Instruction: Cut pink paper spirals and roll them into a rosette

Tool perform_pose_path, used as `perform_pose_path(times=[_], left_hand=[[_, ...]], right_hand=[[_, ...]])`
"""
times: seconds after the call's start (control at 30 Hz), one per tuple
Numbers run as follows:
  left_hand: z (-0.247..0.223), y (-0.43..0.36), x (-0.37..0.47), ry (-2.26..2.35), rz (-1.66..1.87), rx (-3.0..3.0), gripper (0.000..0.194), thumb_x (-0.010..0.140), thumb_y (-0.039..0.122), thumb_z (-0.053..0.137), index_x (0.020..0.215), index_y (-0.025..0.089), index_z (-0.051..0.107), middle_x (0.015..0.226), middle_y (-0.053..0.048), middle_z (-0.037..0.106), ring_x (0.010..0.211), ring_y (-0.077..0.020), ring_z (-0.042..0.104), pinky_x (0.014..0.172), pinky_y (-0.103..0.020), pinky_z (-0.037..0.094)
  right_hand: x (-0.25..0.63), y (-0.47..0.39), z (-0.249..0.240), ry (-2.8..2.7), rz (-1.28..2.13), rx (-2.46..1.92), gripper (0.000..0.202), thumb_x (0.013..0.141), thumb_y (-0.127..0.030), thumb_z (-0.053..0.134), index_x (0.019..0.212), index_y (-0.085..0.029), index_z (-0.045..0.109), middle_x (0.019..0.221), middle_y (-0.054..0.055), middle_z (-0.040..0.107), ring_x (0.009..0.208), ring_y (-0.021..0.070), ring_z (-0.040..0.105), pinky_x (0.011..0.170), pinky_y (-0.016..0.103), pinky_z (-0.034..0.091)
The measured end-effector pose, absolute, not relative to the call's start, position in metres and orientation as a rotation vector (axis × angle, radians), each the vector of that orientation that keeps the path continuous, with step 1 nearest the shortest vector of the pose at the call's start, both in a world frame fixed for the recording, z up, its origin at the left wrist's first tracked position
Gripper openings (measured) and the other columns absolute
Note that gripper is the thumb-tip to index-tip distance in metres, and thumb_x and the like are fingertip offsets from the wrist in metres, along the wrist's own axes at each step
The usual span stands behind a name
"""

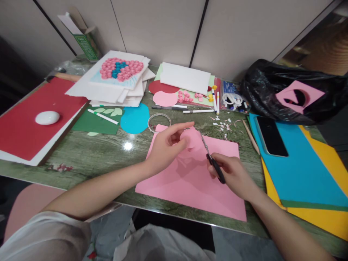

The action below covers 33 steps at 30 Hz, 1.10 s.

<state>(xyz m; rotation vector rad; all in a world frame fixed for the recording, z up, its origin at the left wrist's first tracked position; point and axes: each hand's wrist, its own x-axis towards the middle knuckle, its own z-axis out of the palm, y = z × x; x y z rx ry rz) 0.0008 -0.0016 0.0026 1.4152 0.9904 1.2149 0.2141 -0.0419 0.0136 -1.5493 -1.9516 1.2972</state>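
Note:
My left hand (170, 145) pinches a small piece of pink paper (193, 138) between thumb and fingers, above the table's middle. Black-handled scissors (216, 168) are gripped in my right hand (235, 174), their blades pointing up and left against the right edge of that piece. Whether the blades are parted is hard to see. Beneath both hands lies a large pink sheet (190, 195), with their shadow on it. A tape roll or ring (159, 115) lies just past my left hand, near a blue paper circle (135, 119).
White sheets with pink and blue paper roses (121, 69) are stacked at back left. A red sheet (24, 134) bears a white egg-shaped object (47, 117). Rightward are a phone (271, 136), blue paper (307, 170) and a black plastic bag (261, 83). Paper scraps (224, 126) lie behind the pink sheet.

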Motion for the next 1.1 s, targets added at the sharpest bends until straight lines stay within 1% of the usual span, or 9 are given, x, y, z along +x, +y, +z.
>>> perform_pose_path(times=[0.2, 0.27, 0.4, 0.47, 0.57, 0.67, 0.83, 1.03, 1.1], left_hand=[[0.0021, -0.0001, 0.0013, 0.995, 1.254, 1.395, 0.029, 0.082, 0.022, 0.062, 0.11, 0.024, 0.064, 0.098, -0.005, 0.067, 0.074, -0.0115, 0.061, 0.063, -0.022, 0.051], [0.0026, 0.0007, 0.0016, 1.002, 1.259, 1.385, 0.027, 0.082, 0.024, 0.063, 0.109, 0.023, 0.064, 0.096, -0.005, 0.067, 0.073, -0.011, 0.06, 0.062, -0.022, 0.051], [0.0039, 0.0016, 0.0022, 1.003, 1.265, 1.357, 0.026, 0.081, 0.026, 0.065, 0.106, 0.022, 0.064, 0.079, -0.001, 0.063, 0.065, -0.0093, 0.057, 0.058, -0.02, 0.05], [0.0043, 0.0016, 0.0023, 1.004, 1.26, 1.346, 0.025, 0.081, 0.026, 0.065, 0.105, 0.022, 0.064, 0.076, -0.001, 0.061, 0.064, -0.0091, 0.057, 0.057, -0.02, 0.049], [0.0041, 0.0016, 0.002, 1.015, 1.253, 1.351, 0.024, 0.081, 0.027, 0.065, 0.104, 0.022, 0.064, 0.086, -0.003, 0.065, 0.067, -0.0097, 0.059, 0.059, -0.021, 0.049], [0.0029, 0.0019, 0.0013, 1.015, 1.252, 1.355, 0.024, 0.081, 0.028, 0.064, 0.104, 0.021, 0.064, 0.096, -0.005, 0.067, 0.071, -0.0107, 0.06, 0.06, -0.022, 0.05], [0.0017, 0.0029, 0.0006, 1.014, 1.26, 1.356, 0.024, 0.081, 0.03, 0.065, 0.103, 0.021, 0.066, 0.097, -0.006, 0.068, 0.071, -0.0111, 0.06, 0.059, -0.022, 0.049], [0.0027, 0.0027, 0.0002, 1.036, 1.234, 1.363, 0.025, 0.081, 0.028, 0.064, 0.105, 0.022, 0.067, 0.103, -0.006, 0.068, 0.078, -0.0127, 0.062, 0.061, -0.022, 0.051], [0.0029, 0.0028, -0.0002, 1.055, 1.234, 1.369, 0.024, 0.081, 0.028, 0.064, 0.104, 0.022, 0.067, 0.101, -0.006, 0.068, 0.075, -0.0115, 0.062, 0.059, -0.021, 0.051]], right_hand=[[0.2156, -0.041, 0.0123, -1.931, 1.315, -1.532, 0.016, 0.081, -0.017, 0.047, 0.066, -0.021, 0.046, 0.057, -0.004, 0.053, 0.055, 0.0114, 0.046, 0.055, 0.024, 0.034], [0.2157, -0.0406, 0.0121, -1.933, 1.314, -1.536, 0.016, 0.081, -0.017, 0.048, 0.066, -0.021, 0.047, 0.057, -0.004, 0.053, 0.055, 0.0114, 0.046, 0.055, 0.024, 0.034], [0.2163, -0.0402, 0.0118, -1.933, 1.31, -1.552, 0.015, 0.082, -0.021, 0.05, 0.067, -0.02, 0.048, 0.057, -0.004, 0.053, 0.056, 0.0115, 0.046, 0.054, 0.024, 0.033], [0.2168, -0.0401, 0.0118, -1.942, 1.305, -1.555, 0.016, 0.083, -0.025, 0.051, 0.068, -0.02, 0.049, 0.058, -0.004, 0.053, 0.056, 0.0116, 0.046, 0.054, 0.024, 0.033], [0.2172, -0.0396, 0.0119, -1.958, 1.285, -1.564, 0.019, 0.084, -0.029, 0.052, 0.067, -0.02, 0.05, 0.057, -0.004, 0.053, 0.056, 0.0116, 0.046, 0.055, 0.024, 0.034], [0.2175, -0.0387, 0.0113, -1.958, 1.281, -1.564, 0.021, 0.085, -0.03, 0.052, 0.067, -0.02, 0.05, 0.057, -0.004, 0.053, 0.056, 0.0116, 0.047, 0.055, 0.024, 0.034], [0.2182, -0.0371, 0.0103, -1.978, 1.268, -1.561, 0.021, 0.085, -0.032, 0.053, 0.068, -0.02, 0.051, 0.058, -0.003, 0.055, 0.056, 0.0119, 0.048, 0.054, 0.024, 0.035], [0.2194, -0.0363, 0.0139, -1.93, 1.272, -1.555, 0.019, 0.084, -0.028, 0.054, 0.067, -0.02, 0.052, 0.056, -0.004, 0.055, 0.055, 0.0112, 0.048, 0.054, 0.024, 0.036], [0.2229, -0.0328, 0.0132, -1.874, 1.281, -1.556, 0.022, 0.085, -0.028, 0.054, 0.064, -0.02, 0.052, 0.055, -0.003, 0.053, 0.054, 0.0113, 0.048, 0.053, 0.024, 0.035]])
